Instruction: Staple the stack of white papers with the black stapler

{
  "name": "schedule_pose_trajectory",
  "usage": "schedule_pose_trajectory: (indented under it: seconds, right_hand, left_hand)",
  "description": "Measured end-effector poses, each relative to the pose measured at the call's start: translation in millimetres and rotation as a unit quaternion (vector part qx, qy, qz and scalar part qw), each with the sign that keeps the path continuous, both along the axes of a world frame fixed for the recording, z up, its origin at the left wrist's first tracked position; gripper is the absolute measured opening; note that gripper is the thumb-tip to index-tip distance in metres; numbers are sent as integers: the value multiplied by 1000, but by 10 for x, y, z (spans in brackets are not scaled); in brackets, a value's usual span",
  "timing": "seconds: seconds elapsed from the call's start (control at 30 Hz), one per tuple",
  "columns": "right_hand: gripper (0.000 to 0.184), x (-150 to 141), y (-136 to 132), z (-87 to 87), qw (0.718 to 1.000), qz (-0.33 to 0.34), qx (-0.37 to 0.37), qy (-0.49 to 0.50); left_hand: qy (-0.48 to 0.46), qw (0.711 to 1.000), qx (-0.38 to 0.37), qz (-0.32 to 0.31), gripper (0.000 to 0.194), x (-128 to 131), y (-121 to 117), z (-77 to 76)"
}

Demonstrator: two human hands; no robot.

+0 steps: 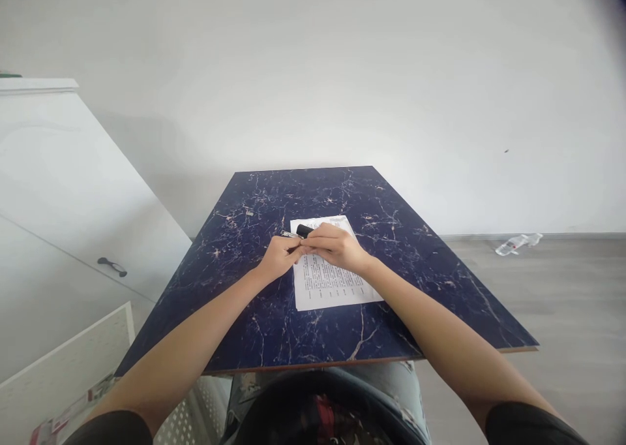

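Observation:
Both hands meet over a thin stack of printed paper sheets [332,285] on the table. Between them is a small thing that looks like a stapler, with a rounded black part [304,230] and a silver metal part [290,235] sticking out to the left. My left hand [280,257] is closed around its lower left side, just past the paper's left edge. My right hand [337,245] pinches it from the right, above the sheets. The fingers cover most of it.
The dark blue marbled table [293,194] stands near a pale wall [313,73]. On the left is a white cabinet [73,190] with a dark handle [112,266]. A clear plastic bottle [518,243] lies on the grey floor [577,314] at right.

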State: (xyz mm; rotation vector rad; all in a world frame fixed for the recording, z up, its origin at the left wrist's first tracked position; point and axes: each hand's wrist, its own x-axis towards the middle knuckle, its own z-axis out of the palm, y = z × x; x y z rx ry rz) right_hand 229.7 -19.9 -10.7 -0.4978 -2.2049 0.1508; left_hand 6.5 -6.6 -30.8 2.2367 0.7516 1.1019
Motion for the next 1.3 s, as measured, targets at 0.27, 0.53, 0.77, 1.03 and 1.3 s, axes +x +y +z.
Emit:
schedule_pose_trajectory:
  seconds: [0.27,0.53,0.77,1.03,1.3]
  right_hand:
    - [17,346,314,-108,983,-173,-26,47]
    - [22,1597,836,-534,803,-531,-244,114]
    - [45,1748,946,-720,773,-564,-274,95]
    - [37,1706,930,-697,767,-569,-270,122]
    - [28,1495,830,-555,797,-548,-223,120]
  left_hand:
    - [100,981,124,111,36,-193,203,66]
    - [228,875,52,425,26,-1135,935,-39]
    - [357,862,16,361,50,-1146,1031,-280]
    - [276,910,70,301,41,-1128,1141,-327]
    - [221,927,52,298,25,-1098,1156,-396]
